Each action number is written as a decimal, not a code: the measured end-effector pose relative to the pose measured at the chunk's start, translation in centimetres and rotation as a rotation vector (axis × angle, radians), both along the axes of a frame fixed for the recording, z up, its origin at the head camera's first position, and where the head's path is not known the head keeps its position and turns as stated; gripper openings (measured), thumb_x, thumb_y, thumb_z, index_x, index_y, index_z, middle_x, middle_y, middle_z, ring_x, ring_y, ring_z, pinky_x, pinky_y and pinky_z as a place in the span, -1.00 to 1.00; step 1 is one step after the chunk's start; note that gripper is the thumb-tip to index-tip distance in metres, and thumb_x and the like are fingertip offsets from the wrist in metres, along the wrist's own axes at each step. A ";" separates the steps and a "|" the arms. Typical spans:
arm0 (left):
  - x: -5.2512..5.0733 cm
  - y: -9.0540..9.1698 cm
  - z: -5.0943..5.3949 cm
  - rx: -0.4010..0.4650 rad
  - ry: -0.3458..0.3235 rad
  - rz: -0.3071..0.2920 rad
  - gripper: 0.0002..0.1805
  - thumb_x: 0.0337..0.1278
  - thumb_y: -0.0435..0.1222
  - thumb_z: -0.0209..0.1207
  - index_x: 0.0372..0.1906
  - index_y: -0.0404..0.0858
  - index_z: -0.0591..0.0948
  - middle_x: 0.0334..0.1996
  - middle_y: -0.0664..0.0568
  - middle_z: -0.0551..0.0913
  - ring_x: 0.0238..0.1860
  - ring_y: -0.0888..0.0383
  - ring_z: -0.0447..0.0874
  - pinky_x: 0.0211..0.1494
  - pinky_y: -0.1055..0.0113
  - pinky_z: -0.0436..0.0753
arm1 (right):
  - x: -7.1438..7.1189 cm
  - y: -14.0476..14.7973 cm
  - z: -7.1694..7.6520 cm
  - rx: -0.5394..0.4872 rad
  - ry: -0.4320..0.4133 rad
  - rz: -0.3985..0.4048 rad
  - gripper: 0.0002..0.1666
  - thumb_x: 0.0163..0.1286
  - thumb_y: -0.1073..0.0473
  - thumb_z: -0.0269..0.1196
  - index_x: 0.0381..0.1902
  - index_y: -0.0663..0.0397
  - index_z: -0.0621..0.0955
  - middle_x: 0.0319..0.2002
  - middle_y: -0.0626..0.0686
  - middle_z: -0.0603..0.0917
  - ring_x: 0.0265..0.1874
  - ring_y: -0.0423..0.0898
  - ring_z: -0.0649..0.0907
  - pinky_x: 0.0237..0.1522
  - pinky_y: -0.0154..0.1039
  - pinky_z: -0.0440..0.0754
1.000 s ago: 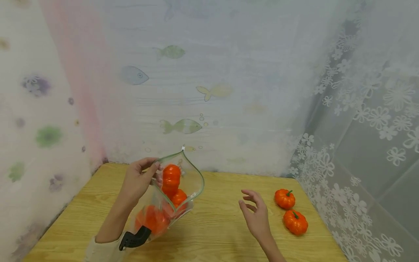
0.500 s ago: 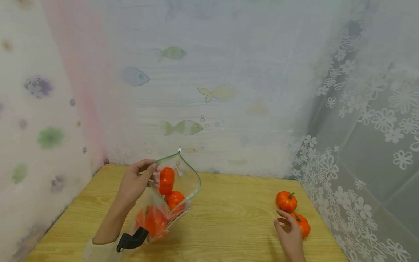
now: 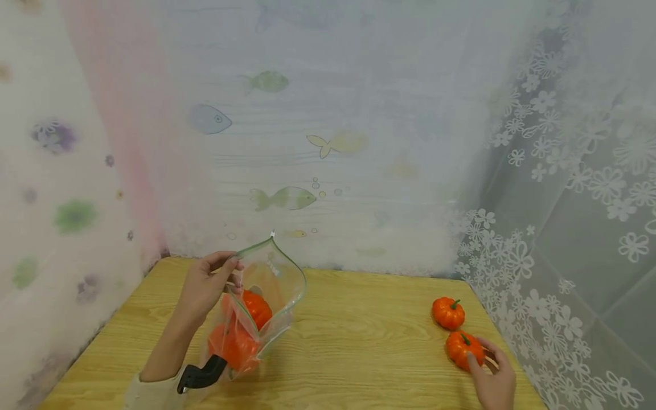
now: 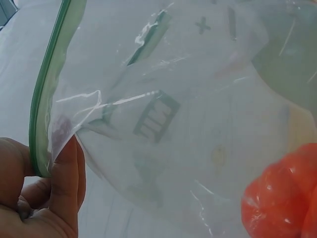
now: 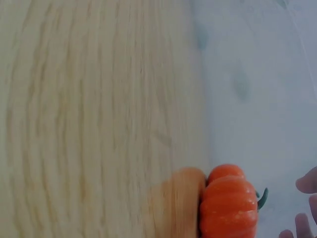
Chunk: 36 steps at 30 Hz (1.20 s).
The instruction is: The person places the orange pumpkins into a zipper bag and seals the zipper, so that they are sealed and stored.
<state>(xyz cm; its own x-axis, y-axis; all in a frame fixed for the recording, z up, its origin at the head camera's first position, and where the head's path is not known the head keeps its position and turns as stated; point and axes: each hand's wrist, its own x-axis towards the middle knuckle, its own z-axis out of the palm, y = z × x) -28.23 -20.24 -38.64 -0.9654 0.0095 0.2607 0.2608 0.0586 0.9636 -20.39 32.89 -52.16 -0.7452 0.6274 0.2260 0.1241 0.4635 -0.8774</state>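
Note:
In the head view, my left hand (image 3: 202,287) pinches the rim of a clear zip bag (image 3: 287,273) with a green seal. The bag's mouth gapes, and orange toy pumpkins (image 3: 233,344) sit inside, partly blurred by the plastic. The left wrist view shows the thumb and fingers on the green-edged rim (image 4: 37,114), with one pumpkin (image 4: 285,198) low in the bag. At the right, my right hand (image 3: 494,376) is spread around the nearer loose pumpkin (image 3: 463,348), thumb in front, fingers beyond. In the right wrist view, the fingertips (image 5: 308,181) appear apart from the pumpkin (image 5: 229,206).
Another loose pumpkin (image 3: 448,313) with a green stem lies just behind the nearer one. Both rest on a wooden table (image 3: 359,336) near its right edge. Patterned curtains hang behind and at both sides. A black bracket (image 3: 202,374) is on my left wrist.
My right hand has moved right from mid-table to the nearer loose pumpkin. The bag has shifted slightly left and its upper pumpkin has dropped lower; the left hand keeps its grip.

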 end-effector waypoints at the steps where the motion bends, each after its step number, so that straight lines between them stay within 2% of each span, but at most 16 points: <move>1: 0.0 -0.1 0.0 0.000 -0.003 0.001 -0.62 0.58 -0.28 0.03 0.16 -0.57 0.48 -0.34 0.20 0.66 -0.50 0.24 0.68 -0.35 0.32 0.79 | 0.0 0.2 -0.1 0.009 0.007 -0.004 -0.49 0.42 0.28 0.30 0.28 0.30 0.52 0.16 0.16 0.52 0.07 -0.12 0.49 0.11 -0.29 0.56; 4: 0.0 -0.2 0.0 -0.006 -0.010 -0.003 -0.62 0.59 -0.29 0.01 0.16 -0.58 0.47 -0.34 0.20 0.65 -0.49 0.25 0.67 -0.35 0.33 0.78 | 0.1 0.9 -0.3 0.044 0.006 -0.001 -0.44 0.37 0.33 0.32 0.29 0.38 0.48 0.29 0.43 0.40 0.29 0.33 0.35 0.27 0.29 0.39; 6: 0.1 -0.3 -0.1 -0.014 -0.011 -0.009 -0.63 0.60 -0.30 -0.01 0.15 -0.58 0.47 -0.34 0.19 0.64 -0.49 0.25 0.67 -0.35 0.33 0.78 | 0.1 1.4 -0.4 0.067 -0.030 0.017 -0.36 0.34 0.34 0.34 0.32 0.43 0.42 0.34 0.54 0.28 0.36 0.51 0.20 0.30 0.51 0.22; 11: 0.2 -0.5 -0.1 -0.031 -0.014 -0.027 -0.64 0.61 -0.32 -0.04 0.16 -0.59 0.47 -0.34 0.17 0.63 -0.50 0.24 0.67 -0.36 0.31 0.79 | -0.1 2.5 -0.5 0.084 -0.247 0.091 -0.06 0.33 0.17 0.37 0.46 0.47 0.17 0.40 0.63 0.07 0.40 0.58 0.06 0.38 0.50 0.13; 14: 0.3 -0.6 -0.1 -0.037 -0.011 -0.042 -0.63 0.62 -0.33 -0.06 0.17 -0.60 0.47 -0.33 0.16 0.63 -0.51 0.24 0.67 -0.36 0.30 0.79 | -0.3 3.1 -0.6 0.059 -0.315 0.163 0.07 0.35 0.10 0.36 0.50 0.56 0.02 0.42 0.68 0.00 0.39 0.59 0.06 0.40 0.47 0.15; 18: 0.4 -0.7 -0.2 -0.040 0.009 -0.070 -0.61 0.63 -0.33 -0.08 0.19 -0.63 0.45 -0.32 0.13 0.62 -0.51 0.22 0.66 -0.38 0.28 0.79 | -0.5 3.5 -0.6 -0.004 -0.361 0.230 0.18 0.39 0.04 0.33 0.51 0.61 -0.13 0.41 0.73 -0.06 0.34 0.62 0.14 0.37 0.44 0.26; 21: 0.4 -0.8 -0.3 -0.040 0.029 -0.087 -0.61 0.63 -0.33 -0.09 0.19 -0.64 0.45 -0.31 0.11 0.62 -0.52 0.21 0.66 -0.40 0.26 0.79 | -0.6 3.6 -0.7 -0.060 -0.381 0.249 0.24 0.39 -0.01 0.34 0.52 0.58 -0.18 0.40 0.75 -0.08 0.33 0.64 0.17 0.35 0.42 0.32; 24: 0.5 -0.8 -0.3 -0.041 0.037 -0.091 -0.61 0.63 -0.33 -0.09 0.18 -0.63 0.46 -0.31 0.11 0.62 -0.52 0.20 0.66 -0.40 0.26 0.79 | -0.8 3.5 -0.9 -0.119 -0.389 0.246 0.33 0.37 -0.11 0.36 0.53 0.55 -0.23 0.41 0.72 -0.08 0.37 0.62 0.13 0.39 0.41 0.29; 28: 1.5 -0.3 -0.2 -0.039 0.022 -0.072 -0.61 0.63 -0.33 -0.08 0.20 -0.62 0.46 -0.30 0.12 0.62 -0.51 0.21 0.66 -0.39 0.27 0.79 | -0.9 4.0 -1.2 -0.166 -0.405 0.240 0.42 0.34 -0.20 0.38 0.54 0.52 -0.29 0.43 0.68 -0.10 0.40 0.60 0.07 0.43 0.40 0.22; 36: 3.4 0.9 0.0 0.001 -0.011 -0.017 -0.61 0.62 -0.34 -0.07 0.21 -0.63 0.45 -0.30 0.15 0.63 -0.46 0.26 0.66 -0.36 0.33 0.78 | -0.7 5.1 -1.3 -0.165 -0.418 0.277 0.41 0.36 -0.17 0.36 0.54 0.50 -0.33 0.45 0.66 -0.12 0.42 0.58 0.05 0.45 0.40 0.18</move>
<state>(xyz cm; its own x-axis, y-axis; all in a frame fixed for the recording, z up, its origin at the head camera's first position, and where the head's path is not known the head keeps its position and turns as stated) -24.80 -19.33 -38.65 -0.9678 0.0256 0.2504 0.2514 0.0533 0.9664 -21.08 37.97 -53.46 -0.8933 0.3967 -0.2112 0.3716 0.3879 -0.8435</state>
